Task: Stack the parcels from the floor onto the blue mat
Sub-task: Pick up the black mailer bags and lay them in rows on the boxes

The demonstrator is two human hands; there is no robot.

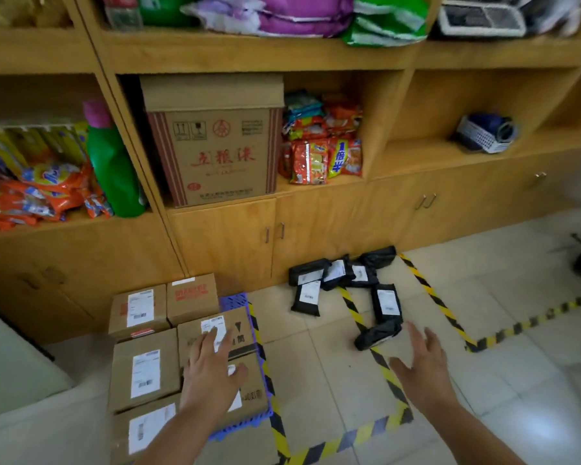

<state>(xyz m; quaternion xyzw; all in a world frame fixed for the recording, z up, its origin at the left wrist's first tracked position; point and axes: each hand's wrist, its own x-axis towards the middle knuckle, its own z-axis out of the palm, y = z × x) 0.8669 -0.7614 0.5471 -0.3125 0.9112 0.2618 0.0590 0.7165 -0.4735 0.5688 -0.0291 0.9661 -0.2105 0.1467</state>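
Six brown cardboard parcels (144, 370) sit packed together in rows on the blue mat (232, 301), whose latticed edge shows behind and to the right of them. The left hand (212, 367) lies over the right-hand boxes with fingers straight and spread, its grip wide and holding nothing. The right hand (420, 364) hangs above the tiled floor (316, 357), fingers also spread, grip wide and empty.

Still on the floor are seven or so black plastic parcels (346, 286) with white labels, scattered against the cupboard doors (228, 236). One of them (378, 333) lies nearest, just ahead of the right fingertips. Yellow-and-black tape (356, 313) marks out boxes on the tiles, and several black parcels lie across its lines.

Behind, wooden shelves (366, 182) carry a large printed carton (215, 142), piles of snack packets (322, 142), a green bottle (111, 162) and a white basket (483, 134)
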